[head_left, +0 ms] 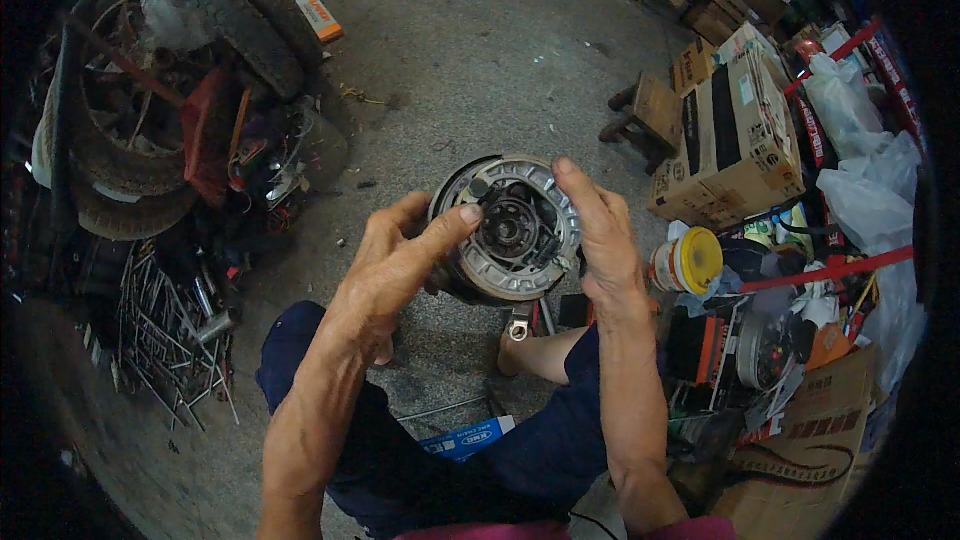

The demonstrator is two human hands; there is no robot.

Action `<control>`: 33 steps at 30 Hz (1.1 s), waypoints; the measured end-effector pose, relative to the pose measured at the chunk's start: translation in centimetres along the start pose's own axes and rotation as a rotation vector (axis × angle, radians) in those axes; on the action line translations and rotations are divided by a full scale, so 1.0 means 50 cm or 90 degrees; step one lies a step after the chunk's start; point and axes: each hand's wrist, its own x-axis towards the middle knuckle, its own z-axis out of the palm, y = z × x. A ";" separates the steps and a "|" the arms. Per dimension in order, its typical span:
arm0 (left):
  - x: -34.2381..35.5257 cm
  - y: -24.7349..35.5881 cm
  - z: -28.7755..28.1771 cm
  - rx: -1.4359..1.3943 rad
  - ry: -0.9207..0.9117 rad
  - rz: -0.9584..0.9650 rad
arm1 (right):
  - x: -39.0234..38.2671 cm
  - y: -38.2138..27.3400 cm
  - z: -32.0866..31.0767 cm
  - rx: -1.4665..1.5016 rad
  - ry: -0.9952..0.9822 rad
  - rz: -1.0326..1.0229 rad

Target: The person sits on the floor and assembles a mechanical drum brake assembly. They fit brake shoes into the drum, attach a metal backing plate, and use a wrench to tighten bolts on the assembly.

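A round metal drum brake plate (508, 230) with curved brake shoes is held up between my two hands, its inner side facing me. My left hand (395, 255) grips its left edge, the thumb laid over the face near the upper shoe and the fingers curled underneath. Along the right edge my right hand (603, 230) is closed, thumb tip at the upper rim; its other fingers are mostly hidden behind the plate. Just below the plate shows a metal piece with a ring-shaped end (519, 328); whether it joins the plate I cannot tell.
Tyres and a wheel (130, 110) stand at left, above a heap of thin metal rods (165, 330). At right are a wooden stool (645, 120), a cardboard box (730, 140) and a yellow-lidded tub (690, 262). A blue box (470, 438) lies between my legs.
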 end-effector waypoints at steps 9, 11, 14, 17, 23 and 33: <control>0.021 -0.028 0.007 -0.019 -0.040 0.110 | -0.001 0.009 0.004 -0.044 -0.018 0.018; 0.016 -0.021 0.015 0.003 -0.014 0.118 | -0.001 0.010 0.004 -0.057 -0.012 -0.011; 0.012 -0.020 0.018 0.049 0.025 0.137 | -0.002 0.009 0.006 -0.066 -0.002 -0.037; 0.025 -0.041 0.015 0.074 0.022 0.177 | -0.002 0.010 0.006 -0.071 0.002 -0.038; 0.010 -0.013 0.007 0.151 0.055 0.063 | -0.006 0.006 0.020 -0.120 0.058 -0.010; 0.020 -0.033 0.001 0.153 0.052 0.128 | -0.010 0.020 0.015 -0.067 0.080 0.103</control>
